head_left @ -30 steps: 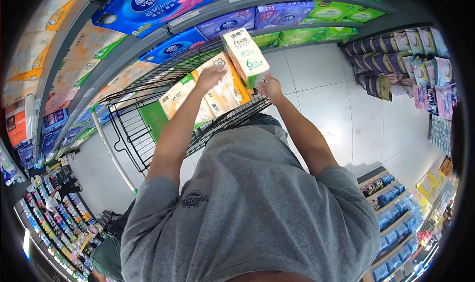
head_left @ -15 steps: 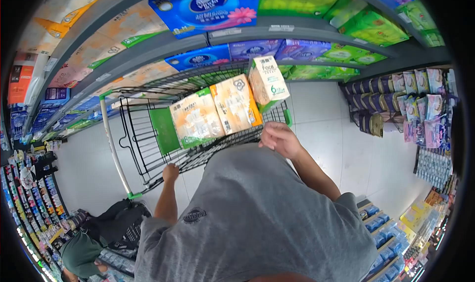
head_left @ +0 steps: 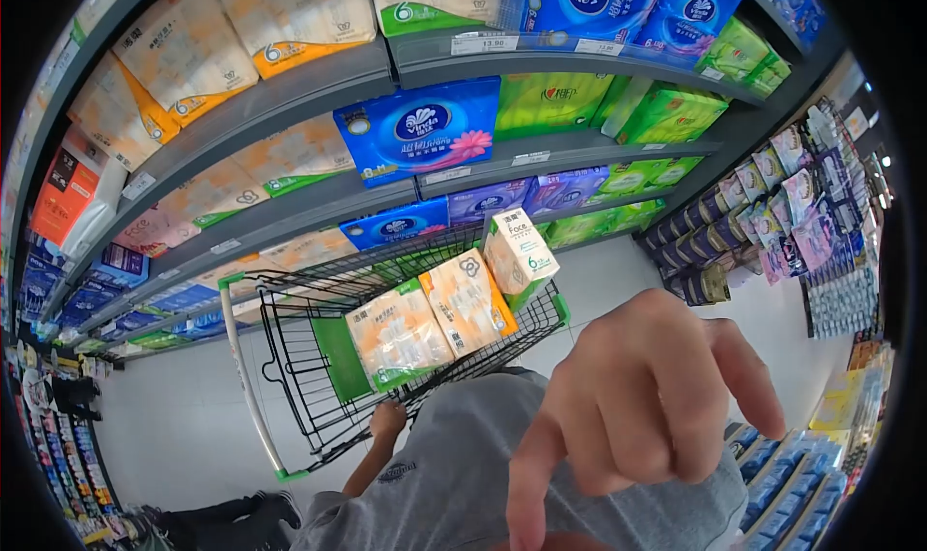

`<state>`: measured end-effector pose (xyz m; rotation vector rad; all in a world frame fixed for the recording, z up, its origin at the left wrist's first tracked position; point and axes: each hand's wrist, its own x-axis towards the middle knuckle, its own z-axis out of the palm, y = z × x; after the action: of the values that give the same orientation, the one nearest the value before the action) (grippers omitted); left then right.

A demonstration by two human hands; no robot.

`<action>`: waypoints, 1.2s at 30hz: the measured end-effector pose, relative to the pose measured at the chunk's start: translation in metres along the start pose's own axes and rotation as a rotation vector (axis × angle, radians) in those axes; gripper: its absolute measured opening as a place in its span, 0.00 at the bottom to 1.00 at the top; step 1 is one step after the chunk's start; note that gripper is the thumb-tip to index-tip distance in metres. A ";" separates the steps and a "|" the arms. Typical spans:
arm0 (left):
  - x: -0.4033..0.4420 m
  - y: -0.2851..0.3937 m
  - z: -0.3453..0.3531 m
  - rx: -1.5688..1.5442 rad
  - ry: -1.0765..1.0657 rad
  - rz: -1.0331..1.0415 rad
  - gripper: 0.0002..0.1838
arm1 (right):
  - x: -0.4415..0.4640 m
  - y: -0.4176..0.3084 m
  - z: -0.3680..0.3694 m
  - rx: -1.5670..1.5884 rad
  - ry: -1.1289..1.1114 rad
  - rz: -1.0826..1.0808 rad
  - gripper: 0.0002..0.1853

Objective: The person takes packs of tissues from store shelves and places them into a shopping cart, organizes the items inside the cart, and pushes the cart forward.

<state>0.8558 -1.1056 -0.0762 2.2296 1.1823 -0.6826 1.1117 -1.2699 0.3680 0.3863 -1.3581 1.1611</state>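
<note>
A black wire shopping cart (head_left: 290, 358) with green corners stands in front of me. My left hand (head_left: 388, 419) is closed on its near side rim. Two orange-and-white tissue packs (head_left: 398, 334) (head_left: 467, 302) lie side by side in the cart. A smaller white Face tissue pack (head_left: 521, 250) stands tilted at the cart's far right end. Raised large and close to the camera is my right hand (head_left: 637, 396). Its middle fingers are curled, while the outer digits stretch apart; no object shows in it.
Shelves (head_left: 444, 160) of tissue packs curve along the far side, with a blue Vinda pack (head_left: 417, 131) in the middle. Hanging goods (head_left: 763, 203) line the right. Blue packs (head_left: 797, 488) fill a display at lower right. A dark-clothed person's leg (head_left: 227, 522) shows at lower left.
My right hand has risen from beside the cart's near right end to close before the camera. The view has tilted up, so the cart sits lower. My left hand stays on the cart.
</note>
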 end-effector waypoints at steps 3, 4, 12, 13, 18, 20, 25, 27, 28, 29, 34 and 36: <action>0.008 -0.009 0.018 0.035 0.054 0.014 0.16 | 0.009 0.004 0.000 -0.077 0.019 0.077 0.19; 0.003 -0.005 0.013 0.044 0.069 0.027 0.16 | 0.011 0.007 0.000 -0.089 0.025 0.081 0.19; -0.015 0.008 0.003 0.035 0.069 0.138 0.18 | 0.015 0.038 -0.010 -0.205 0.175 0.044 0.22; -0.017 0.009 0.005 0.011 0.095 0.158 0.19 | 0.013 0.041 -0.007 -0.207 0.199 0.043 0.22; -0.024 0.014 0.016 0.032 0.073 0.141 0.18 | 0.014 0.042 -0.003 -0.182 0.268 0.158 0.23; -0.023 0.013 0.023 0.039 0.073 0.141 0.18 | 0.012 0.042 -0.002 -0.181 0.263 0.163 0.23; -0.040 0.029 0.047 0.051 0.073 0.129 0.17 | -0.021 0.033 0.024 -0.120 0.001 0.029 0.19; -0.035 0.028 0.068 0.065 0.121 0.175 0.18 | -0.023 0.011 0.049 -0.206 0.179 0.090 0.20; -0.044 0.033 0.070 0.079 0.117 0.175 0.18 | -0.035 0.002 0.060 -0.273 0.239 0.100 0.19; -0.052 0.044 0.070 0.064 0.115 0.153 0.19 | -0.051 -0.008 0.067 -0.336 0.296 0.114 0.18; -0.078 0.084 0.095 0.085 0.178 0.091 0.18 | -0.243 -0.037 0.035 -0.979 1.280 0.562 0.11; -0.088 0.100 0.106 0.099 0.197 0.087 0.19 | -0.401 -0.025 0.021 -1.534 1.527 1.149 0.15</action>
<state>0.8776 -1.2740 -0.0771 2.4618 1.1569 -0.5061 1.1998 -1.4645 0.0270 -2.1409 -0.5274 0.4780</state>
